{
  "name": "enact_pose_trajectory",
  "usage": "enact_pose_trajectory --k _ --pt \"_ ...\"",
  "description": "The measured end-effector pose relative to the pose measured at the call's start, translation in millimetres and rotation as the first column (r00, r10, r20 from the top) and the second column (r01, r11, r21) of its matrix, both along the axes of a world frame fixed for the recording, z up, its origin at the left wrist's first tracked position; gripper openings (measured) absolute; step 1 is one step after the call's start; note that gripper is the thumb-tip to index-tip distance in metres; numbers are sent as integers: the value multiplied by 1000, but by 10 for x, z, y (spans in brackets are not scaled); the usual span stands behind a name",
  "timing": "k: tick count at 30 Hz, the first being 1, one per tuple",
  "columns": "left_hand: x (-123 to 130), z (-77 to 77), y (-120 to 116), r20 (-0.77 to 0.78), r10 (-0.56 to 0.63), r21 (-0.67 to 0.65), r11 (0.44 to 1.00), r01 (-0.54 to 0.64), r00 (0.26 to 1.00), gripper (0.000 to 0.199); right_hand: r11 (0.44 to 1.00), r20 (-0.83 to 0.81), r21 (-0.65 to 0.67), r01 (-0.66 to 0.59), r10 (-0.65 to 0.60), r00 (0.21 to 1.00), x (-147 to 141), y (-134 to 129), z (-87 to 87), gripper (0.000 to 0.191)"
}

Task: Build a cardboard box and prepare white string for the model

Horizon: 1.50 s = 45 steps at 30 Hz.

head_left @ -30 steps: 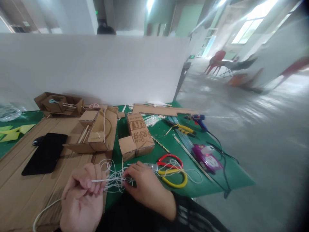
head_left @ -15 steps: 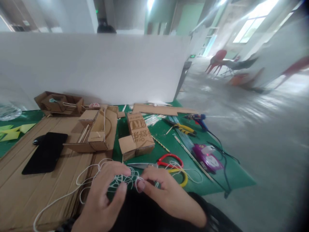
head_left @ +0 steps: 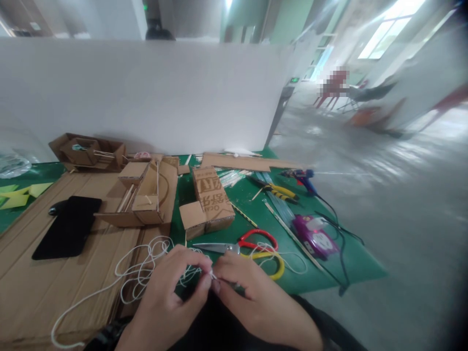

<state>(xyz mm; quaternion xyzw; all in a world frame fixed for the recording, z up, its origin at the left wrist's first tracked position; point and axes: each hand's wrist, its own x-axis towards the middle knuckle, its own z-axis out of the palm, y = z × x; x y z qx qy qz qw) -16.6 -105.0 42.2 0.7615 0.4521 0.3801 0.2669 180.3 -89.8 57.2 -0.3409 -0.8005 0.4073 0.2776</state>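
White string (head_left: pixel 137 273) lies in loose loops over the cardboard and the green table, to the left of and behind my hands. My left hand (head_left: pixel 171 292) pinches the string between thumb and forefinger. Right beside it, my right hand (head_left: pixel 248 287) pinches the same string, and the fingertips of both nearly touch. Scissors (head_left: pixel 258 239) with one red and one yellow handle lie just beyond my right hand, a loop of string across their handles. A cardboard box (head_left: pixel 214 200) with brown print stands behind the scissors.
Cardboard sheets (head_left: pixel 22 287) at left bear a black tablet (head_left: pixel 68 226) and a cardboard model (head_left: pixel 146 195). Pliers (head_left: pixel 280 191), a blue glue gun (head_left: pixel 305 179) with its cable and a purple power socket (head_left: pixel 316 237) lie at right. A white partition (head_left: pixel 146 92) stands behind.
My left hand has moved right and closed its thumb and forefinger on the string beside my right hand. More string loops now show at left. The view has shifted slightly.
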Motion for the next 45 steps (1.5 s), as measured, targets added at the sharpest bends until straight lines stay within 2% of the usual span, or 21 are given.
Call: enact_pose_trajectory --k 10,14,19,25,30,35,37,45 --pt "32 -10 -2 27 33 43 999 -34 999 22 999 -31 29 19 -18 999 -8 18 25 30" --pt "54 -21 8 17 9 153 988 -11 1000 25 998 -59 48 46 -43 997 9 8 5 29" --pt "53 -18 -10 -24 60 268 962 -52 998 22 989 -50 128 80 -74 996 14 7 4 25" --pt "82 -17 -19 -10 82 142 987 -80 997 18 967 95 251 36 -62 994 -4 0 -15 25" --pt "73 -25 -3 -72 84 8 996 -84 994 11 940 218 341 -9 -69 973 5 5 -37 21" --pt "33 3 10 -89 62 -222 972 -81 994 4 931 277 364 -36 -71 958 30 4 -58 13" --pt "22 16 12 -77 64 -275 958 -83 995 4 932 288 360 -44 -66 955 37 2 -62 12" --pt "46 30 31 -126 28 -254 965 -60 992 8 924 306 379 -57 -67 950 46 7 -65 11"
